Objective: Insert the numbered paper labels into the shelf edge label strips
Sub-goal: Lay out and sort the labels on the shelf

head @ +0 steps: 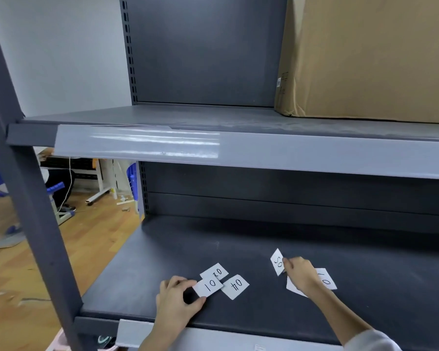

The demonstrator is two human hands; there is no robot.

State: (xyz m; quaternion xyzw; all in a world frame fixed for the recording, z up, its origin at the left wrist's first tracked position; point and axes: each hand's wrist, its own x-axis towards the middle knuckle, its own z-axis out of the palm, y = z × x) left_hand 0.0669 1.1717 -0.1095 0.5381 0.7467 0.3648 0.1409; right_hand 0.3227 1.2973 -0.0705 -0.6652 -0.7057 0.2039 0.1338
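Pinching label "01" [208, 287] on the lower shelf [365, 287], the left hand [176, 298] — the right hand [302, 274] pinches label "05" [277, 261].

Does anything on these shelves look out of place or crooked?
Yes. The paper labels lie loose and at mixed angles on the lower shelf, some overlapping, none in a strip. The upper label strip holds no label. The left hand pinches one; the right hand pinches another.
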